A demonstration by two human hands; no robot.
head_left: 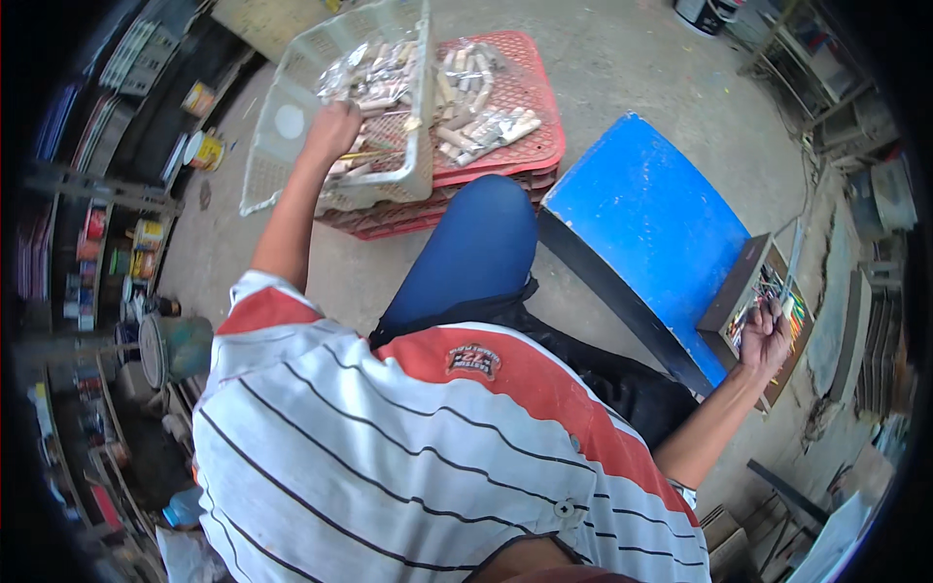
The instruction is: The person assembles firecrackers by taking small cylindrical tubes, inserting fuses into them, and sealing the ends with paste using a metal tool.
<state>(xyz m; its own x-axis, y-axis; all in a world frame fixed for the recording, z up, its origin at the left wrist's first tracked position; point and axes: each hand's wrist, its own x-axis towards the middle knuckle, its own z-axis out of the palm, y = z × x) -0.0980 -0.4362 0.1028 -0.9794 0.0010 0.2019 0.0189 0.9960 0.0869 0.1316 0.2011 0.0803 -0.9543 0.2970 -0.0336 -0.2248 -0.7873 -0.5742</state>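
Note:
Over the near left part of a white plastic basket (262, 170) is my left hand (335, 128), its fingers curled down and their tips hidden. Pale cylindrical pieces (384, 73) in clear plastic lie in the basket beside it. On the right, my right hand (765, 338) is closed around the lower end of a long, slim grey-blue tool (795, 255) that points away from me; its exact kind is unclear. Just beneath that hand, a wooden box (736, 285) holds many thin coloured sticks like pencils, and it rests at the edge of a blue-topped table (646, 209).
Red plastic crates (539, 92) are stacked beside the basket, with more bagged pale cylinders (486, 131) on top. Shelves of goods (97, 243) line the left side. A lidded bucket (175, 348) stands by them. Wooden racks (826, 97) stand at far right.

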